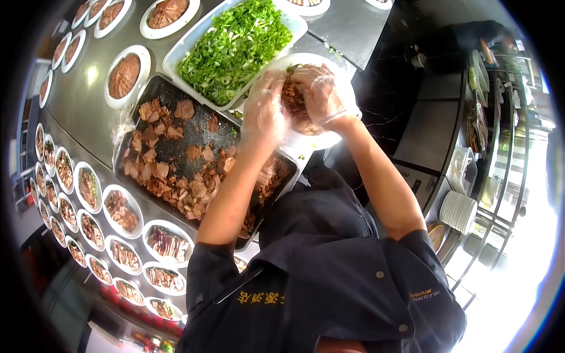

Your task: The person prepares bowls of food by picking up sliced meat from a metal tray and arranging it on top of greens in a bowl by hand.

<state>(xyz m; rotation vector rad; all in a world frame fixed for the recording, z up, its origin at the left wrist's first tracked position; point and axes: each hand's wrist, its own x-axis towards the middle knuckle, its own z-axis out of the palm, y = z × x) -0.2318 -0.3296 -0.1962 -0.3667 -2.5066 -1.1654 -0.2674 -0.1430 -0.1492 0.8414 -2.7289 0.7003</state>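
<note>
Both my hands wear clear plastic gloves and meet over a white plate (322,141). Between them is a mound of brown sliced meat (294,99), partly covered by the fingers. My left hand (268,109) presses the mound from the left, its fingers curved and slightly blurred. From the upper right my right hand (322,94) cups the same meat, with its fingers bent over the top. Close by on the left lies a black tray (168,94) of loose meat pieces (194,191). Behind it stands a white tub (170,63) of chopped green herbs or scallions (232,50).
Plates with rounded meat mounds (125,76) stand on the steel counter at upper left. Many plated meat portions (123,256) fill the lower left. To the right are a dark floor (382,100), a metal cabinet (426,129) and a stack of white plates (458,212).
</note>
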